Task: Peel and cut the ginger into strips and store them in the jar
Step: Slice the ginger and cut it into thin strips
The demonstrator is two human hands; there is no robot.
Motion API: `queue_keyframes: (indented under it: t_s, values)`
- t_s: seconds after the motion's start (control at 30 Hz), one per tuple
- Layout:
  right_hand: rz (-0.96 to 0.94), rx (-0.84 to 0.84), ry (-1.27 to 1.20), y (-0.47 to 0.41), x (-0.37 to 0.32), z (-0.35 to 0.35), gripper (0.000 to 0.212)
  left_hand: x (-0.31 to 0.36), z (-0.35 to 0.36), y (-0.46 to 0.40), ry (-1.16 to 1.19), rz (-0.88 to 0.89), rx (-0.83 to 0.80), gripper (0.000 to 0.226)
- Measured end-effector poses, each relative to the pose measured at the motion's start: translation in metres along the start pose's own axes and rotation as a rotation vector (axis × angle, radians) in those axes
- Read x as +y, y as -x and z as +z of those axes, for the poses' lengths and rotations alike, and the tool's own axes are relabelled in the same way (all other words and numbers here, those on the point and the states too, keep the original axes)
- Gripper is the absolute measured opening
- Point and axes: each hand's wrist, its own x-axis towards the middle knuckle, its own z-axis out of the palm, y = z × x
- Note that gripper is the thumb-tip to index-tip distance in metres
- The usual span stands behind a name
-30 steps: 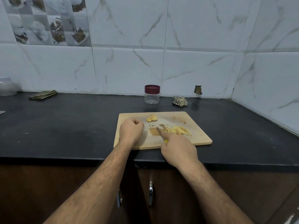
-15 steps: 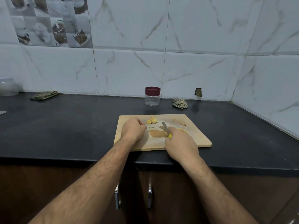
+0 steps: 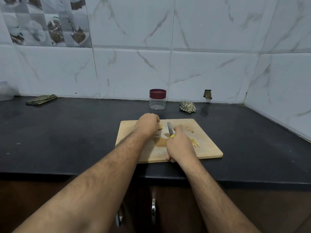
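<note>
A wooden cutting board lies on the black counter. My left hand is at the board's far left, fingers curled over a yellow ginger piece that mostly hides under it. My right hand grips a knife by its yellow handle, the grey blade pointing away just right of the ginger. Cut ginger strips lie right of my right hand, partly hidden by it. Ginger scraps sit near the board's far edge. The clear jar with its dark red lid on stands behind the board.
A crumpled striped cloth lies right of the jar near the wall. A folded cloth lies at the far left, next to a clear container. The tiled wall turns a corner at right. A brown stain marks the board.
My left hand moved forward onto the ginger piece. My right hand lifted the knife away from the strips and turned the blade to point beside the ginger.
</note>
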Motion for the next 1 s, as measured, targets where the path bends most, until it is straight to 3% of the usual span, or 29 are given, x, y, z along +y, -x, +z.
queue_keyframes:
  t_s: [0.13,0.33,0.43,0.6,0.8,1.0]
  values:
    - [0.013,-0.023,-0.015,0.0,0.004,-0.002,0.048,-0.001,0.008,-0.004,-0.01,-0.01,-0.027,0.016]
    - [-0.014,0.038,-0.012,-0.001,0.006,0.007,0.043,-0.001,0.009,-0.005,-0.014,-0.007,0.022,0.023]
    - [-0.029,0.048,-0.021,-0.001,0.007,0.01,0.043,0.0,0.009,-0.005,-0.03,-0.016,0.057,0.012]
    - [-0.041,0.061,-0.048,-0.001,0.009,0.009,0.044,0.001,0.006,0.001,0.109,-0.101,0.089,0.007]
    - [-0.058,0.039,-0.11,0.006,0.008,-0.002,0.046,-0.003,-0.016,0.018,0.55,-0.314,-0.128,0.025]
    - [-0.122,0.022,-0.076,0.019,0.007,-0.021,0.043,-0.001,-0.03,0.048,0.514,-0.408,-0.276,0.023]
